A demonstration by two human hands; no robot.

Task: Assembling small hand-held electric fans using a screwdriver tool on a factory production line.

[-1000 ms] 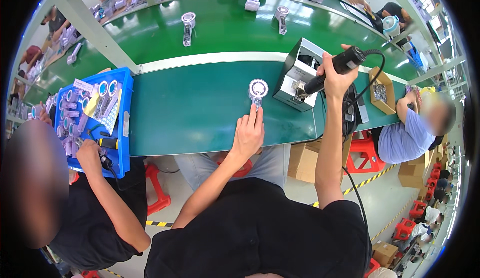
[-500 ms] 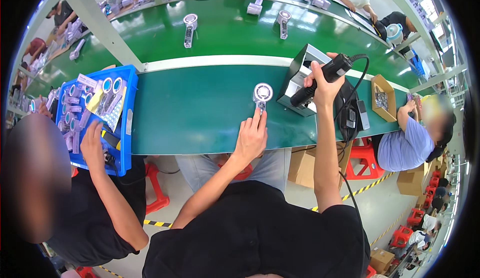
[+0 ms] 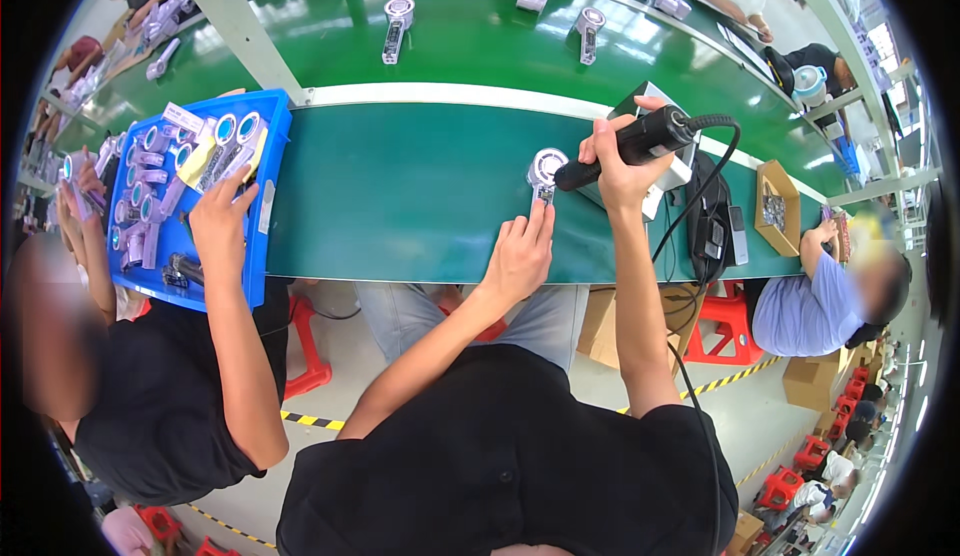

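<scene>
My right hand [image 3: 628,168] is wrapped round a black electric screwdriver [image 3: 655,134], whose coiled cable leaves its back end. The driver is tilted, its tip end pointing left and down beside the round head of a pale purple device shaped like a handheld fan [image 3: 547,168]. That handheld fan lies on the green bench, its handle toward me and its inner parts exposed. My left hand [image 3: 520,256] holds the handle's lower end against the bench, index and middle fingers stretched onto it. Whether the driver touches the fan, I cannot tell.
A grey metal box [image 3: 650,196] stands behind my right hand. Right of it are a black bag-like item [image 3: 708,221] and a cardboard tray of small parts [image 3: 775,211]. At left, a co-worker's hand [image 3: 220,221] reaches into a blue bin [image 3: 270,196]. Similar fans [image 3: 397,31] lie on the far belt.
My right hand has brought the screwdriver left and down, from in front of the grey box to the fan's head. The co-worker's hand has moved up to the fans in the blue bin.
</scene>
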